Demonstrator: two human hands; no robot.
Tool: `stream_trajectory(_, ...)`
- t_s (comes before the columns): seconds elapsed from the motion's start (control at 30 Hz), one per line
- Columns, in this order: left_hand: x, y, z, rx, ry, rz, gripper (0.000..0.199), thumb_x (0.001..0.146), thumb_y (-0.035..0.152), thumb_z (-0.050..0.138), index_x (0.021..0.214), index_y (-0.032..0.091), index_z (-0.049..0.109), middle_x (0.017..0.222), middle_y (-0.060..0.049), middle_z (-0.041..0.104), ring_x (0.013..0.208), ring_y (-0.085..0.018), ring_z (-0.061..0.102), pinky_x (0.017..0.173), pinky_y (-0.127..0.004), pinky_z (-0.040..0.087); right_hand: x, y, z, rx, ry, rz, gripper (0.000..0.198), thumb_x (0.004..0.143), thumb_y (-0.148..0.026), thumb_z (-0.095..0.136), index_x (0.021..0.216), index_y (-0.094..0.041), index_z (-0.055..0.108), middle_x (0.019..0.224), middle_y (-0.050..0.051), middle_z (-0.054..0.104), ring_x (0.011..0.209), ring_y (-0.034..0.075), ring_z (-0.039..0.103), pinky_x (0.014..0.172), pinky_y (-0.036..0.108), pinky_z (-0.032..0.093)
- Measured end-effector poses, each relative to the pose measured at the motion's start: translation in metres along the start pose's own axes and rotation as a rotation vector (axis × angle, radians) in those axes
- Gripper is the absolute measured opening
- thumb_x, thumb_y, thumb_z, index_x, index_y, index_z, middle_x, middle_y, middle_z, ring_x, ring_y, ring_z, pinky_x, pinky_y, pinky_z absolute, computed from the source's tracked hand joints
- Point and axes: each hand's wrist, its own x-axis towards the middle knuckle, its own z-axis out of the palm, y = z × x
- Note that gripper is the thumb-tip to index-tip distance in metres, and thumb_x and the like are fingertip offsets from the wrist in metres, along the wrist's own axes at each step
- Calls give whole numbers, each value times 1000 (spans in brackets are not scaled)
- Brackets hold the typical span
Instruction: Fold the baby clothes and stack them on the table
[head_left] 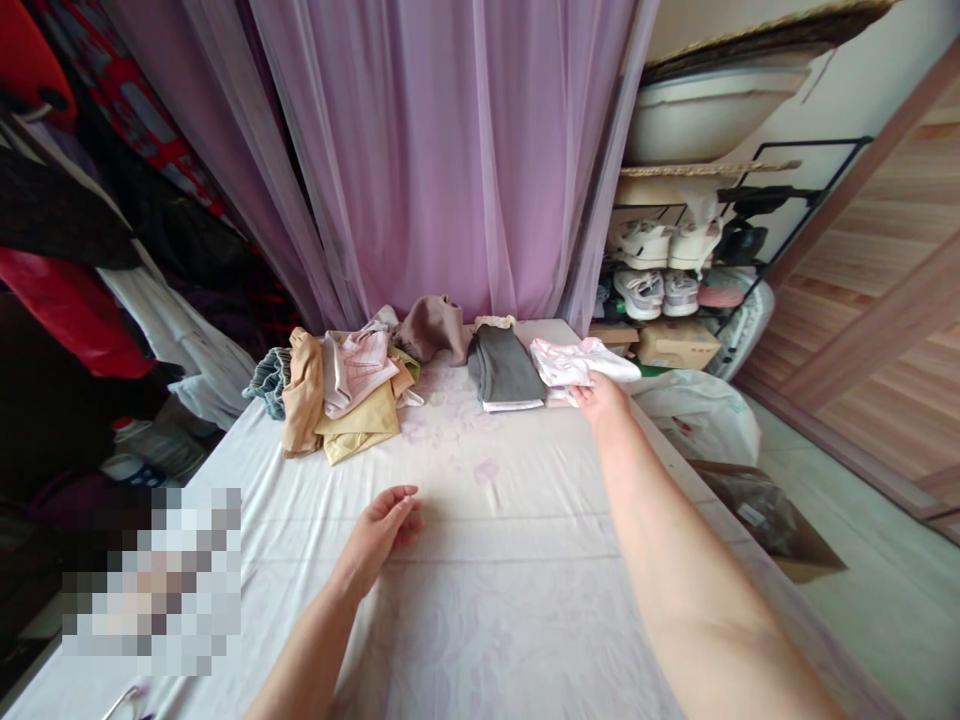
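At the far right of the bed-like surface, my right hand (pixel 602 397) grips the near edge of a folded pink-and-white garment (pixel 574 362). That garment rests on a small folded pile, mostly hidden under it. My left hand (pixel 388 518) hovers over the middle of the pale sheet (pixel 480 590), fingers loosely curled and holding nothing. Beside the pink garment lies a stack of folded dark grey clothing (pixel 506 368). Further left is a loose heap with a tan garment (pixel 304 390), a yellow garment (pixel 361 425), a pale pink garment (pixel 358 368) and a brown garment (pixel 431 330).
A purple curtain (pixel 442 150) hangs behind the clothes. On the right stand a rack with shoes (pixel 641 290), a white basin (pixel 712 110) and a cardboard box (pixel 806 545) on the floor. Clothes (pixel 75 310) hang at left. A blurred patch (pixel 157 585) covers the left edge.
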Motion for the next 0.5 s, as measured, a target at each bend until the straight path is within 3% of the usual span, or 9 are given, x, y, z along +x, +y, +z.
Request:
stream_trajectory(0.13,-1,0,0,13,0,5,56,61,54,79,103,19,65,93,-5,71,72,-15,67,61,-24,51,4,-9,18,-4,-55,1,16,84,-19,51,96,-23,60,89,1,69,84,16,67,83,41,59)
stream_trajectory(0.27,-2,-2,-2,28,3,3,56,61,55,78,103,20,65,92,-5,71,73,-16,67,60,-24,51,7,-21,45,19,-89,27,19,88,-27,43,96,-24,60,87,3,69,87,19,66,83,45,58)
stream_trajectory(0.4,-1,-3,-2,41,15,-11,57,60,56,78,102,20,66,91,-5,71,73,-16,67,60,-24,51,8,-45,85,174,-332,-65,27,86,-30,41,100,-24,63,90,3,70,88,21,67,78,43,59)
stream_trajectory(0.5,0,-5,-3,59,19,-16,55,62,56,77,102,21,66,92,-5,71,74,-17,68,60,-25,51,7,-61,100,289,-479,-154,30,83,-30,44,102,-21,65,91,4,70,89,21,68,78,45,58)
